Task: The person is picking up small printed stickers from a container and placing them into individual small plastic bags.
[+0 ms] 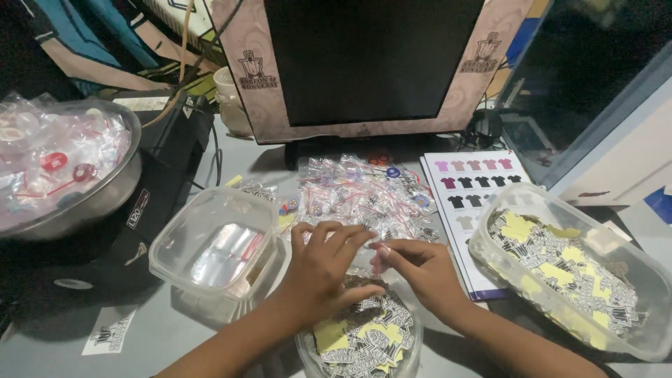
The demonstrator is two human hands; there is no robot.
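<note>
My left hand (323, 269) and my right hand (420, 269) meet over a round clear tub (406, 353) filled with black, white and yellow stickers. Between the fingertips of both hands is a small clear zip bag with a red strip (376, 253). Just beyond my hands lies a heap of small filled clear zip bags (357, 196) on the grey table.
A clear tub with empty zip bags (213, 245) stands at the left. A large clear tub of stickers (574, 269) stands at the right, by a printed shirt colour sheet (469, 189). A metal bowl of packed bags (63, 164) sits far left. A monitor (364, 63) stands behind.
</note>
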